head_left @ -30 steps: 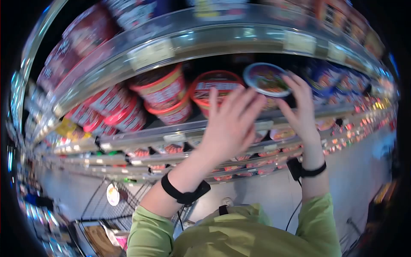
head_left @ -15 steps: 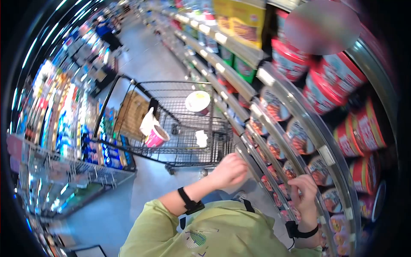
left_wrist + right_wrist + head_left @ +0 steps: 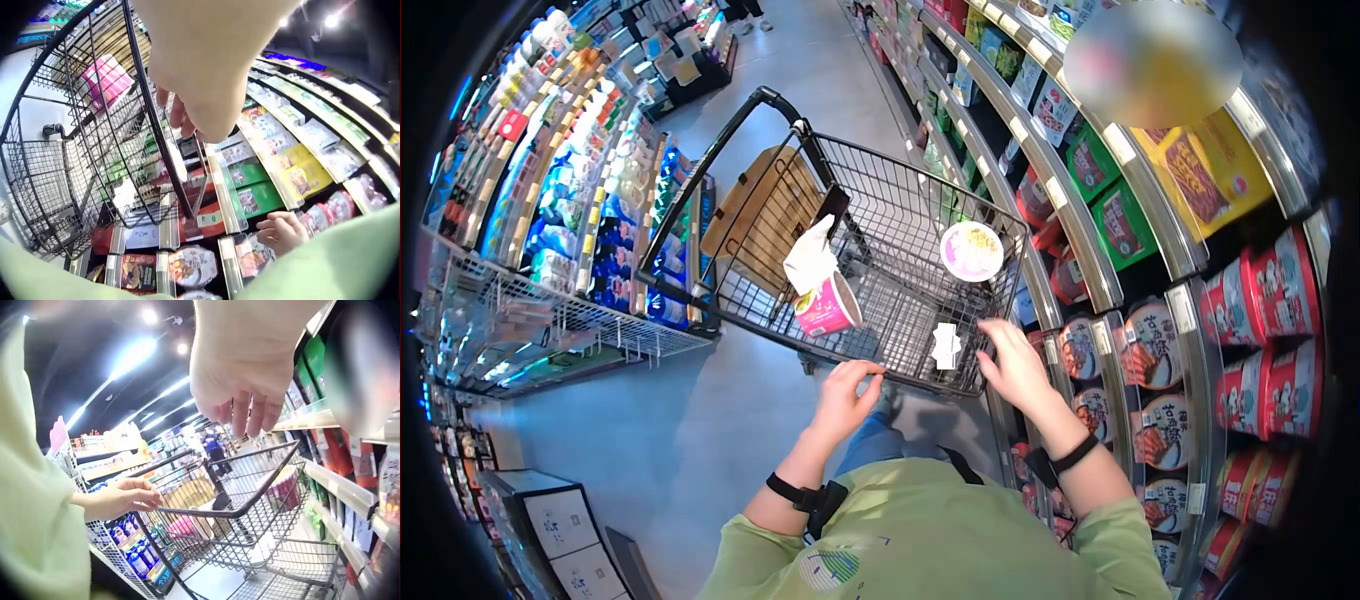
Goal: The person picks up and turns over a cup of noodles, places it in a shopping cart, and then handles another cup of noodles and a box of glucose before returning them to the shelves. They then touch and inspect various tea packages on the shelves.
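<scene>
A black wire shopping cart [image 3: 900, 160] stands just ahead of me. My left hand [image 3: 843, 400] is at its near rim with the fingers loosely bent; in the right wrist view the left fingertips [image 3: 150, 499] lie right at the rim. My right hand [image 3: 1017, 370] is above the cart's near right corner, fingers extended and nothing in them. In the cart are a pink tub [image 3: 830, 308] lying tilted, a round tub with a white rim [image 3: 972, 250], and a white paper piece [image 3: 946, 346]. White wrapping [image 3: 812, 258] overlaps the pink tub.
Shelves on my right carry bowl meals [image 3: 1165, 432], red tubs [image 3: 1270, 385], green packs [image 3: 1122, 222] and a yellow bag [image 3: 1215, 170]. A brown board-like panel [image 3: 760, 205] is at the cart's handle end. Stocked shelves with a wire rack [image 3: 590, 320] stand on the left.
Both hands have left the blue-rimmed bowl on the shelf, which stays there. My view has turned left from the shelf to the cart, and the hands have reached its near edge.
</scene>
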Demonstrator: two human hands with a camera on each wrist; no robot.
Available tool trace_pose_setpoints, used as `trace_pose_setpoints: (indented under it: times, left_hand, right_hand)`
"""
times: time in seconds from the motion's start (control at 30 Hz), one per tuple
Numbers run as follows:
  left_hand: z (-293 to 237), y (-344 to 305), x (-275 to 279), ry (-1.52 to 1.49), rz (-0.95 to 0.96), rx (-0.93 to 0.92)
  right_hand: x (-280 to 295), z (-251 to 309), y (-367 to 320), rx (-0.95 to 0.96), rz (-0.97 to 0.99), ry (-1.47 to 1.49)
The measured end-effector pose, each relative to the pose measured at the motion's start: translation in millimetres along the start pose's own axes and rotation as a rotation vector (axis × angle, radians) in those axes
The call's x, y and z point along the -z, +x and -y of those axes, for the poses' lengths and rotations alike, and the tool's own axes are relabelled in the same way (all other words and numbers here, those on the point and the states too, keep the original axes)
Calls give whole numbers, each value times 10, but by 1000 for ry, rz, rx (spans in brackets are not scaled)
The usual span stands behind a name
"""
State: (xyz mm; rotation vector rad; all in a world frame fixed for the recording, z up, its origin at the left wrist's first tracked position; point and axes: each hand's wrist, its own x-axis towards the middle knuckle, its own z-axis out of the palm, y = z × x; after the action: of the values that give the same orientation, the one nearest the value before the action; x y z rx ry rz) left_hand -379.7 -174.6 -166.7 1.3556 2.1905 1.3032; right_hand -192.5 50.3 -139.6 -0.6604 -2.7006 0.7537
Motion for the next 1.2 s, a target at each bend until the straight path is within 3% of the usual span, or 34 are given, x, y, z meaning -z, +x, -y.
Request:
trace_pose_setpoints:
  times: [0.13,0.2,0.33,0.43,0.57,0.6,0.63,0.7,0.77,0.83,0.87,1.0,1.1,1.17,1.2]
  left_hand:
    - [181,469,229,-71,96,7]
    - [264,648,331,-83,130,-38]
    - [456,834,428,-186,125,-65]
    - [536,909,478,-212,206,37]
    - [569,1019,455,-237,222,53]
    - [576,1040,426,-229,239,49]
    - [539,1079,400,-228,248,39]
    - [410,1163,315,-193,159,-44]
    - [243,1210,229,-151,190,-115]
    - [-85,1239,126,-124,129,-163]
    - [-76,1202,-8,-41,130,-329]
    - [-1000,913,-319,39,141,-351]
    - [-1574,494,-642,-178,246,-342]
    - [-1947,149,-859,-151,272,-459]
    - [-2034,-31,-1006,-184,278,-519]
  right_hand:
    - [-569,-413,970,-131,110,-239]
    - [-729,-451,1378,-384,272,-419]
    - [-884,-430,1846,-609,470,-546]
    - [-1282,-957,1854,-574,457,-658]
    - [-1213,-963,1736,-442,335,-518]
    - [-1151,-951,1695,-408,240,-370]
    - [-1058,-930,1598,-355,95,-150]
    - [-758,-720,1433,-340,28,251]
    - [-407,-454,1175,-297,36,450]
    - [-136,-302,797,-198,-19,490]
    - [84,-146,606,-199,-9,498]
    - [791,202,-360,-226,-51,654]
    - [1290,366,-1217,-143,-123,408]
    - [1509,396,-1859,4,-239,314]
    - [1656,501,-2183,-17,-271,254]
